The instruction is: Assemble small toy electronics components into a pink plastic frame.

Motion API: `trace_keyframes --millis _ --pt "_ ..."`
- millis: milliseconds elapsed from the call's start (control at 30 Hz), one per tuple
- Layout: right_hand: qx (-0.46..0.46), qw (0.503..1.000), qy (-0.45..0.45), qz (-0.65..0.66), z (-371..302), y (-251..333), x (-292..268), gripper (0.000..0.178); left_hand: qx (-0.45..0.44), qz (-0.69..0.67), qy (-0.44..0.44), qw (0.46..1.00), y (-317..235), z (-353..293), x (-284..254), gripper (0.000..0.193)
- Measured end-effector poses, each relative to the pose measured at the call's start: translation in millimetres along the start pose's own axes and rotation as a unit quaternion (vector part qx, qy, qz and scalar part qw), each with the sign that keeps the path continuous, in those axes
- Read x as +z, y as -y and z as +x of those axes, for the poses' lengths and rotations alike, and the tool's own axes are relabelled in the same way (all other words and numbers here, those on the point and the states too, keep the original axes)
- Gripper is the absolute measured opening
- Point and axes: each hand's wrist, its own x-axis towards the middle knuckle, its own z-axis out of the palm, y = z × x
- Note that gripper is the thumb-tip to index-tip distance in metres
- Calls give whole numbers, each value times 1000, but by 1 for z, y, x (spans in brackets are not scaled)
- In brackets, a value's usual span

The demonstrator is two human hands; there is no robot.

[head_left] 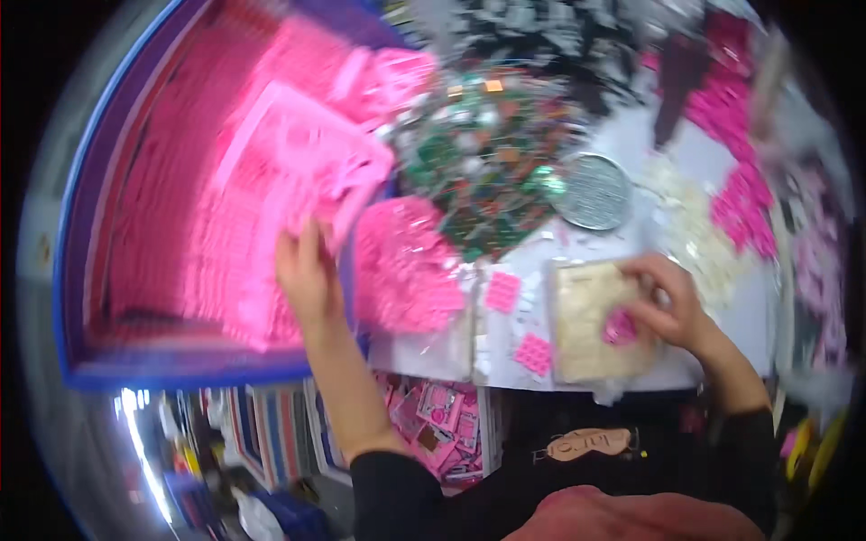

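One small pink piece (619, 327) lies on a tan block (591, 347) on the white counter (410, 347), right by the thumb of the right hand (663, 302). That grip is spread, thumb and forefinger apart over the block. At the crate (216, 371), blue and filled with rows of pink parts, the left hand (309, 275) reaches in at the near side of a pink frame (307, 149) lying on top; blur hides whether its grip pinches anything, so I cannot tell. Just left of the block are two pink grids (502, 292), then a pink heap (406, 261) beside the crate. Beyond the block sit a round tin (593, 191) and a mixed pile (492, 167), mostly green. Cream parts (713, 266) and magenta parts (744, 212) lie to the right. Below the counter's near edge, a box holds more pink pieces (442, 419).
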Motion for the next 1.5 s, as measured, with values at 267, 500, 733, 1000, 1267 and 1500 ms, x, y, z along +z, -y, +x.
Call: trace_keyframes --millis 267,500,733,1000,1267,1500 --pt "25 934 121 334 -17 38 29 52 -160 -45 193 967 28 -225 116 83" --pt "165 961 -81 -208 -75 -56 -157 43 -197 -4 135 971 23 -229 145 70" --pt "347 759 -42 -550 -186 -140 -310 41 -162 54 208 963 65 -228 112 52" --pt "311 723 -34 -616 -209 -133 -328 62 -177 76 183 964 56 -239 133 40" --pt "183 955 -154 -176 -78 15 -168 60 -63 -18 225 972 64 -241 157 47" --pt "77 974 -106 -185 -10 48 3 69 -213 -71 134 965 65 -254 165 37"
